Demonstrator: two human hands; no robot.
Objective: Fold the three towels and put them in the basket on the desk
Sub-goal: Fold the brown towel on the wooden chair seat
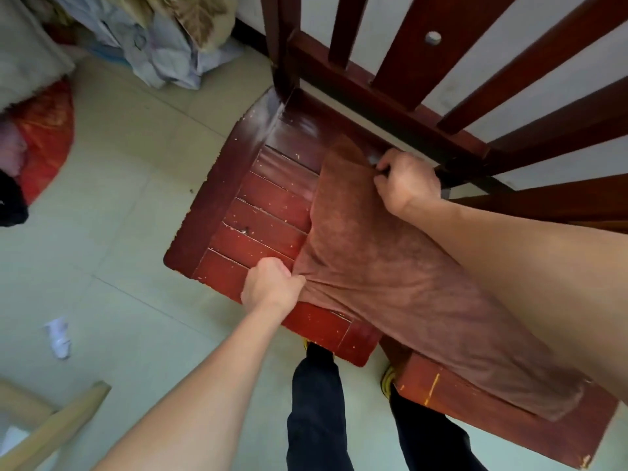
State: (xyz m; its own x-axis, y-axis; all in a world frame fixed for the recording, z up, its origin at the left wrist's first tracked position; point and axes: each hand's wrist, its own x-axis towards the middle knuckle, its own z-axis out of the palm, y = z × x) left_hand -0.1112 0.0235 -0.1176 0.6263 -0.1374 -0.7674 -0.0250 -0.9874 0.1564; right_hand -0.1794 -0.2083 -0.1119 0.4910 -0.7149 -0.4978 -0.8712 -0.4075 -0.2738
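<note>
A brown towel (390,266) lies stretched along the slatted seat of a red wooden bench (258,215), running from its backrest down to the near right. My left hand (272,287) is closed on the towel's near left corner, bunching the cloth. My right hand (406,180) grips the far corner close to the backrest. My right forearm crosses above the towel and hides part of it. Only this one towel is in sight, and neither a basket nor a desk shows in the head view.
The bench's slatted backrest (424,96) rises at the top right. A heap of clothes (163,39) lies on the tiled floor at the top left, a red bag (44,137) at the left edge. Crumpled white paper (59,336) lies on the floor. My legs stand below the bench.
</note>
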